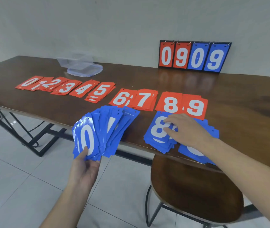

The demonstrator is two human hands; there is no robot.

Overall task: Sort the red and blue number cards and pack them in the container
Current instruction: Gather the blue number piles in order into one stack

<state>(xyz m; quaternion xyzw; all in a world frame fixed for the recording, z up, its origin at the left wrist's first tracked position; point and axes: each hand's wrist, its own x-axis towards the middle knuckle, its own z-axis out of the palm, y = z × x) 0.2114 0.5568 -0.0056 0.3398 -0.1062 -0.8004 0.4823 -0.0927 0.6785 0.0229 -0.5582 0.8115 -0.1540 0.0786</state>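
Note:
Red number cards lie in sorted piles from 0 (29,82) to 9 (196,107) in a row across the brown table (239,99). My left hand (85,163) grips a fanned bunch of blue cards (104,132) with a 0 in front, held off the table's front edge. My right hand (187,129) rests with spread fingers on a blue pile showing an 8 (157,130). Another blue pile (195,153) lies to its right, partly hidden under my right wrist. The clear plastic container (75,60) sits at the back left beside its lid (85,71).
A flip scoreboard (194,56) reading 0909 stands against the wall at the back right. A brown wooden stool (195,186) stands under the table's front edge below my right arm. Black table legs (32,137) and a tiled floor are at the left.

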